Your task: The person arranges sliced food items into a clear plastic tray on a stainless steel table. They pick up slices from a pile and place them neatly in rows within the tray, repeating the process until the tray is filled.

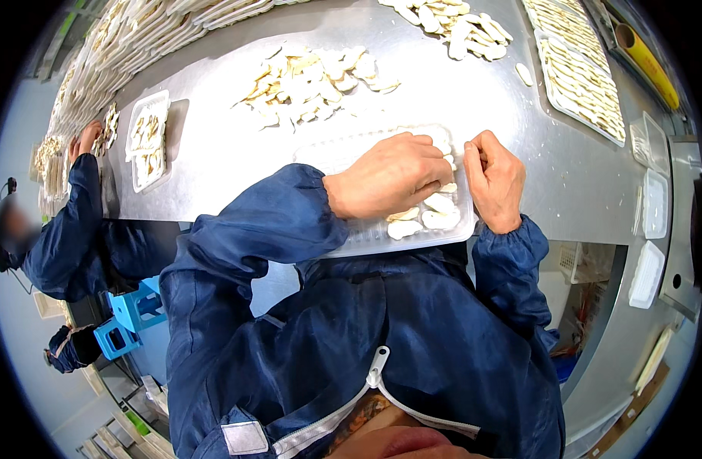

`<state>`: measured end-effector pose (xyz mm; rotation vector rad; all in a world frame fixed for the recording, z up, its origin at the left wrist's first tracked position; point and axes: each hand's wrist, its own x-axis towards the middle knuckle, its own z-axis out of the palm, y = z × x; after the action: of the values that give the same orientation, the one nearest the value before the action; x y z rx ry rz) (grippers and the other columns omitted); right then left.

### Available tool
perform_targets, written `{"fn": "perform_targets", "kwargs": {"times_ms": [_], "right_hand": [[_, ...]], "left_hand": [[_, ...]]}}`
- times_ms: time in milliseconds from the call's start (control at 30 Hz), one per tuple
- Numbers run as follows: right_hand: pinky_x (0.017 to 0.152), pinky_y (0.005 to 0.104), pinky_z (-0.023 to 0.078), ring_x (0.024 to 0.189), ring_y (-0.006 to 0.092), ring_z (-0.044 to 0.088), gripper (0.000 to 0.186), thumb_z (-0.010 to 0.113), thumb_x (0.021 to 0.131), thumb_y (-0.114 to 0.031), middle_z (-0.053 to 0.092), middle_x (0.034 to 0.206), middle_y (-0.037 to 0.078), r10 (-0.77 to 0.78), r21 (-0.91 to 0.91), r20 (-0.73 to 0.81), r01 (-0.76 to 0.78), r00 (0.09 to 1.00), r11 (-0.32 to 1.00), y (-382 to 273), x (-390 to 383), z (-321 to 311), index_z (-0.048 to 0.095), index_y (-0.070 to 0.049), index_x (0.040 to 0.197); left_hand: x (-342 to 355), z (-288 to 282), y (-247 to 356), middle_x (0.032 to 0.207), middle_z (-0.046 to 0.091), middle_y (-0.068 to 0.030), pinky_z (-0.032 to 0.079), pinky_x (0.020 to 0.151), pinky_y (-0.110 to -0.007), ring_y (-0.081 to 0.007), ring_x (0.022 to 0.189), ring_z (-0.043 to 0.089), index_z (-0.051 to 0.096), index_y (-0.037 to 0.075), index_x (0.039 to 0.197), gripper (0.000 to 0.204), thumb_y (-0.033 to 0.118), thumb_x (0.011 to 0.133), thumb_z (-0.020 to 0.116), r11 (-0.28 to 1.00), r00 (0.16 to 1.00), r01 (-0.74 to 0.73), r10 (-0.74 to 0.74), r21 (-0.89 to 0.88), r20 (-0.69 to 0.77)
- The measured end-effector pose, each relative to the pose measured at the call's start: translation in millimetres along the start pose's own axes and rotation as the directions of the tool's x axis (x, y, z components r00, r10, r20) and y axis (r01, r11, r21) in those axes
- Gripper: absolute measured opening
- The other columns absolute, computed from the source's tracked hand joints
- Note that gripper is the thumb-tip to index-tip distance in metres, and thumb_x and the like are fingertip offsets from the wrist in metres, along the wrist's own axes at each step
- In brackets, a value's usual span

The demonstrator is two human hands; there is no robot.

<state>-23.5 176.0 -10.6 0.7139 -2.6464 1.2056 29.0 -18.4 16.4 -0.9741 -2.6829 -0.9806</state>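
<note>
A clear plastic tray (343,246) lies in front of me at the table's near edge. Several pale, flat slices (441,220), which look like sliced mushroom, line its right part; its left part is partly covered by my sleeve. My left hand (389,174) reaches across the tray with curled fingers, closed on a pale slice (447,187) at its right end. Just outside the tray's right rim is my right hand (498,177), thumb pressed against the bent index finger. Whatever lies inside that pinch is hidden.
Loose slices (309,86) lie heaped beyond the tray, with another pile (462,30) farther back. Filled trays (581,88) stand at the right, stacked trays (98,61) at the far left. A co-worker's hand (87,138) is near a smaller filled tray (147,141).
</note>
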Motion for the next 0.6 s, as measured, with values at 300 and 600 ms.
{"fn": "perform_targets", "kwargs": {"times_ms": [300, 600], "right_hand": [[0.049, 0.0351, 0.042, 0.049, 0.0226, 0.054, 0.016, 0.063, 0.090, -0.011, 0.056, 0.059, 0.009, -0.007, 0.003, -0.010, 0.007, 1.000, 1.000, 0.6, -0.6, 1.0, 0.056, -0.005, 0.077], [0.049, 0.0349, 0.042, 0.049, 0.0228, 0.054, 0.016, 0.063, 0.090, -0.011, 0.055, 0.058, 0.009, -0.014, -0.005, -0.006, 0.014, 1.000, 1.000, 0.4, -0.3, 0.7, 0.056, -0.005, 0.077]], "left_hand": [[-7.4, -4.8, 16.6, 0.086, 0.053, -0.0063, 0.046, 0.076, -0.037, -0.0239, 0.085, 0.056, 0.062, 0.005, 0.085, 0.015, 0.010, 0.075, 0.073, 0.986, 0.996, -0.070, 0.062, 0.154, 0.056], [-4.0, 4.7, 15.3, 0.086, 0.054, -0.0071, 0.046, 0.078, -0.035, -0.0228, 0.088, 0.056, 0.061, 0.005, 0.083, 0.015, 0.014, 0.077, 0.072, 0.971, 0.994, -0.079, 0.058, 0.228, 0.095]]}}
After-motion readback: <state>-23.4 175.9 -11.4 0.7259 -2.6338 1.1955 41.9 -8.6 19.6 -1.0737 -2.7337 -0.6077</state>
